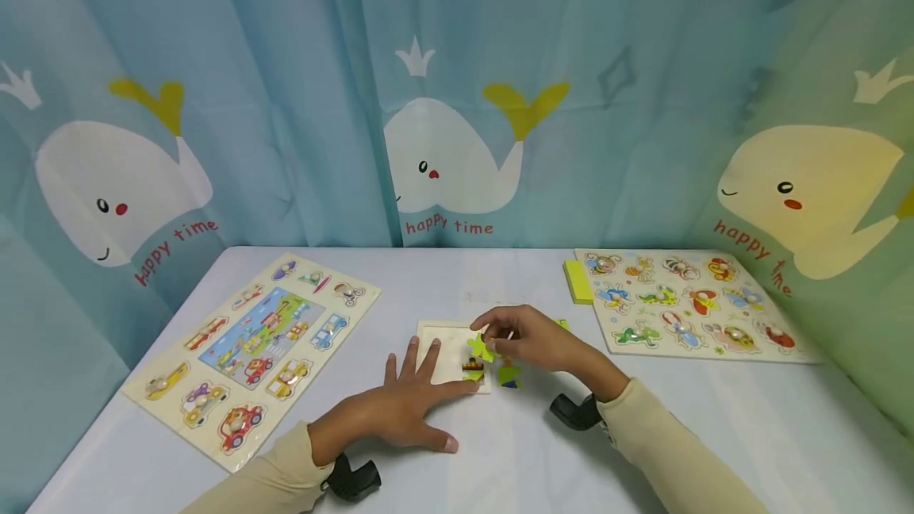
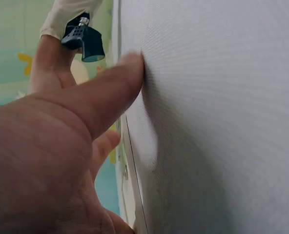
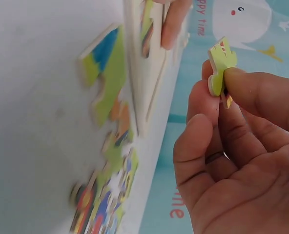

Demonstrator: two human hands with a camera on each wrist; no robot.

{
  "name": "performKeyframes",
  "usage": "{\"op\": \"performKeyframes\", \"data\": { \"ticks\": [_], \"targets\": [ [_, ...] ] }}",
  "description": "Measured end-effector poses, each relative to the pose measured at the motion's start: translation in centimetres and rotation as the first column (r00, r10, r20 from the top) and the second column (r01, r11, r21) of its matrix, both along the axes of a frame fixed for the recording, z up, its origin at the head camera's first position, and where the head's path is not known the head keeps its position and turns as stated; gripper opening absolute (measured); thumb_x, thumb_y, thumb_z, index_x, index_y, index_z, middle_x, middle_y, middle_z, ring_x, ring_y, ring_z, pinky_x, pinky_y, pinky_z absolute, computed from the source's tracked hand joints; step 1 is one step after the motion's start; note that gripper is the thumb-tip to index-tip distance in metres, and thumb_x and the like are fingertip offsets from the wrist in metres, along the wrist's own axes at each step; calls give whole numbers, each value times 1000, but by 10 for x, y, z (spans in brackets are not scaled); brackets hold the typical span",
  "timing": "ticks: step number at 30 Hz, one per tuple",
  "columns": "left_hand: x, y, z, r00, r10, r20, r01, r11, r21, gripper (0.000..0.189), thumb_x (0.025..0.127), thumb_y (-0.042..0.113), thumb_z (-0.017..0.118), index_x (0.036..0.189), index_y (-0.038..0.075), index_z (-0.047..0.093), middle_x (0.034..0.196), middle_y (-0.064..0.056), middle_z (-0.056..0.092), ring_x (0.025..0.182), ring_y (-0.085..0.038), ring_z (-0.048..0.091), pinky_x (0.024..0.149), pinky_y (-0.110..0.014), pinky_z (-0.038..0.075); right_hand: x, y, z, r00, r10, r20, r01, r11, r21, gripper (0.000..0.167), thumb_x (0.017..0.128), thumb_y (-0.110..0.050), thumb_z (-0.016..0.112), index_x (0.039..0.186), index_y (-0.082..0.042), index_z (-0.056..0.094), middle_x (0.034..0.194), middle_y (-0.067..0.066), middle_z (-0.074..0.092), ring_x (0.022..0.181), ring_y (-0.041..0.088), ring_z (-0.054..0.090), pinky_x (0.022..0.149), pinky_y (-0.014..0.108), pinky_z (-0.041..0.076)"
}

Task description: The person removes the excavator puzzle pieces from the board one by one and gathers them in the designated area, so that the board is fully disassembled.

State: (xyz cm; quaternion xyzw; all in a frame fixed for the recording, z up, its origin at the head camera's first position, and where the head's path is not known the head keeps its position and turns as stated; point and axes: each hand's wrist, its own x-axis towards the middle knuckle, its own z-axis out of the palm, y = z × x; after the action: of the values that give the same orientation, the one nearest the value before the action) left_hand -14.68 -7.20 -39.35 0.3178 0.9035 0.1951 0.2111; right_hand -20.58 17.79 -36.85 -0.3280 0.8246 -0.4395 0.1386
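Thumb and fingertips of my right hand (image 1: 531, 337) pinch a light-green jigsaw piece (image 3: 221, 68), held above a pale wooden puzzle tray (image 1: 446, 333). In the tray's lower right corner lies a jigsaw piece with a dark picture (image 1: 473, 367). My left hand (image 1: 410, 403) is spread flat with straight fingers; its fingertips reach over the tray's left and lower edges, and its thumb (image 2: 120, 80) rests on the white cloth. Just right of the tray sits a green and blue piece (image 3: 105, 68). More loose pieces (image 3: 105, 204) lie beyond it, partly hidden by my right hand in the head view.
A vehicle peg puzzle board (image 1: 253, 351) lies on the left of the white table (image 1: 514, 458). An insect peg puzzle board (image 1: 696, 300) is at the back right, beside a yellow block (image 1: 577, 282). A whale-print curtain (image 1: 457, 22) hangs behind.
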Motion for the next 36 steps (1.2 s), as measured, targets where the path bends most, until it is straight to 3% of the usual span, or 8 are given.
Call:
{"op": "performKeyframes", "data": {
  "ticks": [6,11,16,25,36],
  "targets": [
    [-1,5,-2,998,-45,-44,46,999,22,66,91,51,62,150,38,37,160,-18,-13,140,-39,-25,107,-64,-8,1,15,-8,998,-54,14,54,998,-17,14,95,0,60,108,3,60,90,9,61,74,18,56,56,26,46],
    [-2,6,0,997,-66,-31,66,998,6,70,91,51,62,152,34,34,160,-15,-16,142,-31,-24,111,-56,-5,0,30,-15,999,-25,46,26,1000,-6,12,94,1,59,106,2,61,88,8,61,70,16,54,56,28,48],
    [-5,3,-1,998,-56,1,56,998,-13,67,93,51,59,153,34,33,160,-18,-10,143,-36,-19,111,-57,-3,1,45,-13,996,35,76,-35,999,6,11,93,2,61,103,1,66,88,6,62,76,15,54,66,26,47],
    [-5,-1,-2,1000,-31,2,31,999,-15,62,94,50,58,150,39,36,161,-18,-8,142,-38,-21,109,-61,-5,-1,52,-9,974,114,197,-119,993,9,13,91,5,60,102,6,64,86,10,61,76,14,54,67,24,46],
    [-4,7,0,1000,-21,-6,21,998,-53,63,94,54,56,151,41,33,161,-18,-8,141,-43,-19,102,-72,-6,3,61,-6,975,98,200,-123,985,119,14,88,7,62,101,3,68,85,4,63,79,16,56,70,25,47]
  ]
}}
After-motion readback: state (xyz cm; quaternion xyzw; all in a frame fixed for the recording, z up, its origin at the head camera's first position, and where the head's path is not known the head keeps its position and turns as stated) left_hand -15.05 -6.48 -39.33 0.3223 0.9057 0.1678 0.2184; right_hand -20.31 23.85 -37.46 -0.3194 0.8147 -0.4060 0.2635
